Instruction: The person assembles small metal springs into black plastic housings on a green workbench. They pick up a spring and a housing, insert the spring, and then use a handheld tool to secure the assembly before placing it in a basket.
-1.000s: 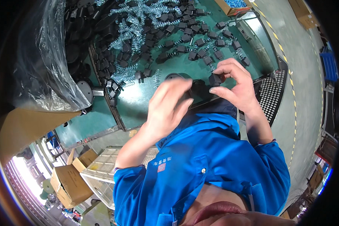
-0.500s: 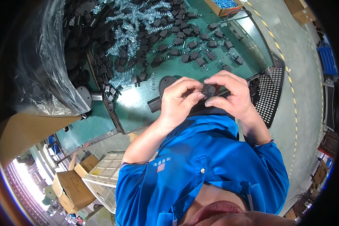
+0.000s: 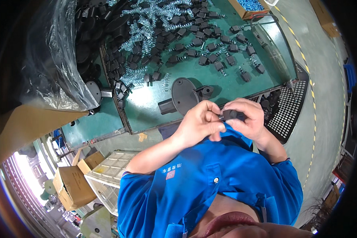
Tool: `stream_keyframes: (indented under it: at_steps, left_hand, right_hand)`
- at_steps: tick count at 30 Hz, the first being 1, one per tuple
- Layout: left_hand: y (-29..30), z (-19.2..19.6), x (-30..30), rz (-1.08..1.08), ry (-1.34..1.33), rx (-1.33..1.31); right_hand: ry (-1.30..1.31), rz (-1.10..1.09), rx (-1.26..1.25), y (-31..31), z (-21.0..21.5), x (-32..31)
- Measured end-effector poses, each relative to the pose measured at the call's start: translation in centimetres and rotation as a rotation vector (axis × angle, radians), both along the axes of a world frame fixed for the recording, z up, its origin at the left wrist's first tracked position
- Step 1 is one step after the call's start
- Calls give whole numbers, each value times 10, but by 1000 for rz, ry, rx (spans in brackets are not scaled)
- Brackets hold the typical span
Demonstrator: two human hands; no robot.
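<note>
In front of my chest, beyond the table's near edge, my right hand (image 3: 250, 119) holds a small black plastic block (image 3: 231, 115) between thumb and fingers. My left hand (image 3: 202, 122) is closed up against it, fingertips pinching at a small metallic end, seemingly a coil spring (image 3: 221, 118), mostly hidden by the fingers. Just beyond my hands, a black part with a round flat plate (image 3: 183, 93) and stubby arms lies on the green table (image 3: 146, 113). Loose coil springs (image 3: 146, 29) and several black blocks (image 3: 212, 57), some with springs attached, spread over the table farther off.
A power screwdriver-like tool (image 3: 271, 51) lies at the table's right end, beside a black perforated grate (image 3: 287, 107). A box of blue small parts (image 3: 248, 6) stands at the far right. Clear plastic sheeting (image 3: 63, 71) covers a carton at left. A white crate (image 3: 107, 182) sits below.
Both hands have drawn back toward my body with the block, which is turned differently now. The round-plated black part on the table is now in fuller view.
</note>
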State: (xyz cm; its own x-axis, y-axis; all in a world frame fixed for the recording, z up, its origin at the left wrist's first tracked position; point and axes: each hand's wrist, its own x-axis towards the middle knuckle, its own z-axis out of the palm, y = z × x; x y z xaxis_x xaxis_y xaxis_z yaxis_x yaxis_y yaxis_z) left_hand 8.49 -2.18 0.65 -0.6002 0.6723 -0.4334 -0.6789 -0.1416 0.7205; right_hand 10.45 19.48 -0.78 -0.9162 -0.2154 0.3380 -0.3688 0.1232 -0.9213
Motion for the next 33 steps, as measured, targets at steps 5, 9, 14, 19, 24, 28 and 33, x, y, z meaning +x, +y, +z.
stream_keyframes:
  at_steps: [5, 9, 14, 19, 24, 28, 33]
  left_hand:
    - [-3, 31, -38, 14, 1545, -931]
    - [5, 7, -52, -197, 1597, -1139]
    - [-13, 30, -60, 170, 1114, -550]
    - [7, 20, -33, 375, -68, 364]
    - [13, 14, -22, 441, -299, 517]
    - [7, 9, -19, 438, -195, 526]
    - [-3, 2, -25, 429, -33, 411]
  right_hand:
    - [-143, -193, -124, 8, 5, -11]
    - [-85, -206, -138, 2, 4, -23]
    - [85, -270, -130, -1, 17, -34]
    - [439, -232, 21, -26, 34, -56]
    - [552, -332, 127, -43, 30, -61]
    - [530, -356, 201, -44, 40, -60]
    - [400, -260, 412, -35, 53, -48]
